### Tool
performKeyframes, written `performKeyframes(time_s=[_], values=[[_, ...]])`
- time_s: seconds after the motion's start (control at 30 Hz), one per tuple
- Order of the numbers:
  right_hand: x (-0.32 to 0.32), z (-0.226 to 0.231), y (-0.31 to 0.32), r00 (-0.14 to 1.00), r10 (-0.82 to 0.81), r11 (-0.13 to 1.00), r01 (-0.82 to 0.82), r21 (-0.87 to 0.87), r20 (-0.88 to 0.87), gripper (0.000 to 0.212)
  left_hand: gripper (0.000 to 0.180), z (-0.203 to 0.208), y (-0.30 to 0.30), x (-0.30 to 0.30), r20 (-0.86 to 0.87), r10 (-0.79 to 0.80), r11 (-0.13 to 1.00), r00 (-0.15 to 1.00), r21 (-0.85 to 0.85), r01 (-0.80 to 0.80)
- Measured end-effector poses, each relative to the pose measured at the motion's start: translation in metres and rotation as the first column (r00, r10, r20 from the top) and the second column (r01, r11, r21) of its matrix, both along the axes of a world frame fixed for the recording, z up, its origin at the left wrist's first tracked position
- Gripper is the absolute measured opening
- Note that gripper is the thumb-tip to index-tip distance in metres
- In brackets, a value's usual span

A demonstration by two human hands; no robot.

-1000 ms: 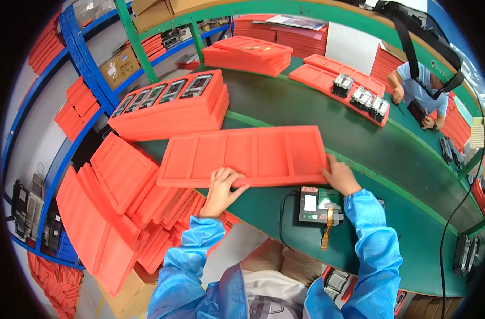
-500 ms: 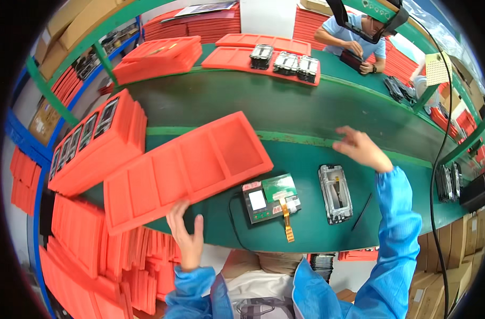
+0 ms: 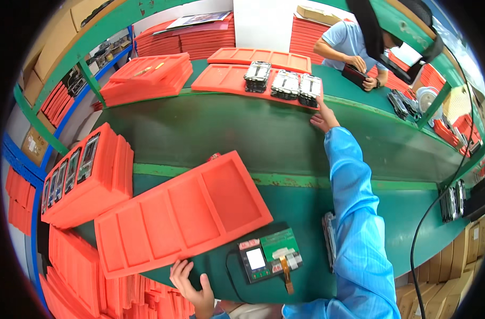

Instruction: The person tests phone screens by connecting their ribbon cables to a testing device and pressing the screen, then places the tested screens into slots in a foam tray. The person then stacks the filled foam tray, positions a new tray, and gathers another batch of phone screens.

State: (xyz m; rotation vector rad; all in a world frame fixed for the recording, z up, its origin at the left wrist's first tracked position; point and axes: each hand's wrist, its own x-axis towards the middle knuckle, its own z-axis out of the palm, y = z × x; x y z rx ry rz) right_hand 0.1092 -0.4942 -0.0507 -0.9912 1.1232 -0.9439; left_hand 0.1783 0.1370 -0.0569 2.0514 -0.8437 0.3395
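Note:
My right arm stretches far over the bench, and my right hand (image 3: 324,116) is at the right side of a stack of metal phone frames (image 3: 309,88). Its fingers are extended and apart, the foremost at the stack's edge; whether they touch it I cannot tell. My left hand (image 3: 192,286) is open beside the near edge of a red foam tray (image 3: 181,226) with bare compartments. Between my arms sits a small test device (image 3: 256,260) with a lit screen, green board and orange flex cable (image 3: 286,276). My right sleeve mostly hides a phone frame (image 3: 329,239).
More frame stacks (image 3: 257,76) stand on a red tray (image 3: 216,78) on the far shelf. At left, piled red trays (image 3: 88,181) hold phone parts. Opposite, a co-worker (image 3: 344,45) handles a dark object. A black cable (image 3: 423,228) hangs at right.
My right hand has reached forward from above the near bench to the frame stack on the far shelf. My left hand stays by the tray. The view has tilted, shifting the near bench lower.

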Motion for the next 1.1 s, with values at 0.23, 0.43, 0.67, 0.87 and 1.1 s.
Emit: performKeyframes(time_s=[0.23, 0.43, 0.67, 0.87, 1.1], values=[[0.014, -0.016, -0.072, 0.958, -0.115, 0.992, 0.094, 0.088, 0.263, 0.062, 0.034, -0.005, 0.0, 0.005, -0.015, 0.04, 0.997, 0.999, 0.069, -0.038], [0.016, -0.001, -0.074, 0.986, 0.022, 0.996, -0.035, 0.076, 0.164, 0.055, 0.03, 0.007, -0.006, 0.003, -0.041, 0.04, 0.994, 0.998, 0.107, -0.036], [0.04, -0.001, -0.078, 0.937, -0.014, 0.995, -0.021, 0.097, 0.348, 0.047, 0.03, 0.004, -0.004, 0.004, -0.037, 0.056, 0.991, 0.998, 0.121, -0.051], [0.026, -0.008, -0.098, 0.965, -0.002, 0.991, -0.032, 0.126, 0.261, 0.056, 0.039, 0.021, -0.02, 0.012, -0.003, 0.021, 0.967, 1.0, 0.254, -0.02], [0.025, 0.021, -0.05, 0.921, 0.153, 0.976, -0.197, 0.089, 0.359, 0.055, 0.048, 0.02, -0.014, 0.028, 0.058, 0.018, 0.928, 0.998, 0.371, -0.038]])
